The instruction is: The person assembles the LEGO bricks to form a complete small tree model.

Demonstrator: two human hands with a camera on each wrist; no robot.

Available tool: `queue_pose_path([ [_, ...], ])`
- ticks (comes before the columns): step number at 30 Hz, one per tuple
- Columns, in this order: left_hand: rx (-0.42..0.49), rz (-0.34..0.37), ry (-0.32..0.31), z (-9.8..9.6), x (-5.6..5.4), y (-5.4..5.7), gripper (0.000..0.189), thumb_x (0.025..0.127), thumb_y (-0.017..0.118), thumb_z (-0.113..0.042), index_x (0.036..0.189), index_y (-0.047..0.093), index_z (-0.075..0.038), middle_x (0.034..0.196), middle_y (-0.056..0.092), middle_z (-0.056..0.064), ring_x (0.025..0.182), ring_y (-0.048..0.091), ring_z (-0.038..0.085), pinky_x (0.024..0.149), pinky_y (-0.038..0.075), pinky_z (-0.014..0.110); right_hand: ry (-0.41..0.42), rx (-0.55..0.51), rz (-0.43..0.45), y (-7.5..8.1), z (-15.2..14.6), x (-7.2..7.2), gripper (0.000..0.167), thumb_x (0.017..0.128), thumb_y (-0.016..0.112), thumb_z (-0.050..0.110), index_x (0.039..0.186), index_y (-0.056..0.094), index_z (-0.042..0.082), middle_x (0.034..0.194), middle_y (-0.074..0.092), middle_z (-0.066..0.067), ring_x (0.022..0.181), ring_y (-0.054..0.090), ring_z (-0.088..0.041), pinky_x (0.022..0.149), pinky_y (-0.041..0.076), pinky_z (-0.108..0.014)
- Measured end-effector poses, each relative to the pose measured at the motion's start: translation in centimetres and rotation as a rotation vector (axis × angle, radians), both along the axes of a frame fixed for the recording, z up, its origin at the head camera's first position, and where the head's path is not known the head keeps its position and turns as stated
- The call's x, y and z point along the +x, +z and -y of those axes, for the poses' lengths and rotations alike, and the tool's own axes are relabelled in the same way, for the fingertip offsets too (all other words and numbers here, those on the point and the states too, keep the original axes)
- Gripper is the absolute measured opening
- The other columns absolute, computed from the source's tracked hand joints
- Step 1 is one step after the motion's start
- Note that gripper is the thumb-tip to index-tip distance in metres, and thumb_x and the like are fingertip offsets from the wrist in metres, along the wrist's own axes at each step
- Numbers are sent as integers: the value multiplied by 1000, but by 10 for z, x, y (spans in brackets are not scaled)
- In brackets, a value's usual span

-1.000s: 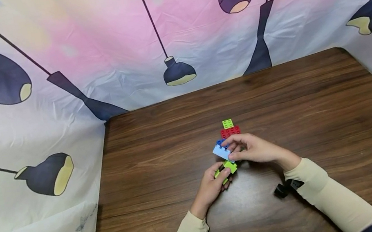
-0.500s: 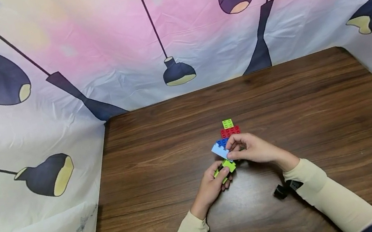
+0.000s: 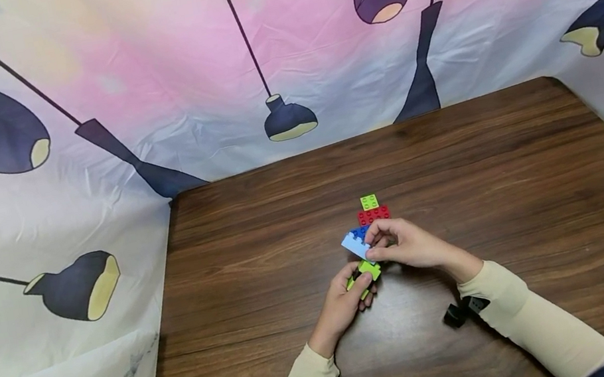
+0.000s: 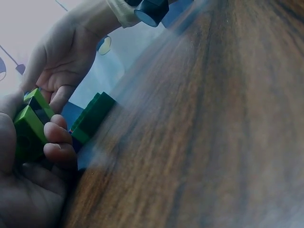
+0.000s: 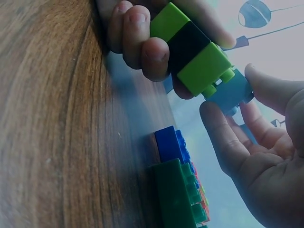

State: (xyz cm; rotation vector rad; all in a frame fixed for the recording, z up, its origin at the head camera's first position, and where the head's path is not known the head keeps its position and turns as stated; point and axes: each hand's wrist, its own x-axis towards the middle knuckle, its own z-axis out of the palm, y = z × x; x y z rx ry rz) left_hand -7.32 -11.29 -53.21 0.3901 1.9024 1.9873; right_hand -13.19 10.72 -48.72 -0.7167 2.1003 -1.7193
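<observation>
My left hand [image 3: 342, 303] grips a short stack of lime green and black toy building bricks [image 3: 371, 268], its thumb lying over the top. From the right, my right hand [image 3: 412, 244] pinches a light blue brick [image 3: 355, 246] between thumb and fingers. The right wrist view shows that light blue brick right at the studs on the lime end of the stack. Just beyond the hands, a row of bricks lies on the table: lime green [image 3: 369, 202], red [image 3: 373, 215], blue [image 5: 168, 145] and dark green [image 5: 172, 197]. In the head view my right hand mostly hides the dark green one.
The brown wood-grain table [image 3: 251, 244] spreads out around the hands. Its far edge meets a pastel cloth backdrop [image 3: 166, 71] printed with dark hanging lamps, and more cloth hangs along the left side. A small black camera [image 3: 454, 315] sticks out from the right wrist.
Both hands, with the light blue brick and the lime and black stack, have drifted very slightly left. Their grips look the same, and the brick row stays put.
</observation>
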Motion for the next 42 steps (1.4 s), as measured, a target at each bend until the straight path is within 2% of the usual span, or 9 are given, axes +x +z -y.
queue_pose_path([
  [8, -19, 1, -12, 1, 0, 1, 29, 112, 56, -21, 118, 59, 8, 86, 62, 5, 63, 53, 9, 57, 46, 19, 11, -5, 27, -1, 0, -1, 10, 100, 71, 2, 106, 64, -3, 93, 69, -7, 86, 67, -17, 74, 54, -25],
  [13, -24, -8, -17, 2, 0, 0, 27, 112, 55, -18, 115, 58, 8, 86, 61, 3, 62, 53, 8, 57, 46, 19, 7, -30, 9, -4, 2, 1, 10, 99, 72, 1, 105, 64, -3, 94, 68, -7, 87, 66, -19, 75, 54, -25],
  [30, -27, -27, -20, 2, 1, -2, 29, 111, 56, -19, 110, 58, 9, 85, 62, 2, 62, 53, 8, 56, 45, 17, 25, -53, 43, -2, 4, 2, 13, 97, 74, -1, 103, 64, -6, 93, 68, -9, 87, 65, -17, 75, 56, -23],
  [38, -33, -38, -29, 2, 1, -1, 30, 112, 56, -22, 109, 59, 8, 86, 63, 5, 60, 53, 9, 55, 45, 18, 32, -60, 45, -2, 4, 2, 13, 97, 74, -2, 104, 64, -7, 93, 67, -8, 87, 65, -16, 75, 56, -23],
  [42, -34, -36, -27, 2, 1, 0, 28, 112, 55, -20, 108, 59, 8, 85, 63, 13, 60, 54, 9, 55, 45, 18, 38, -58, 49, -2, 3, 1, 14, 97, 73, -2, 104, 63, -7, 93, 67, -9, 86, 65, -15, 74, 56, -23],
])
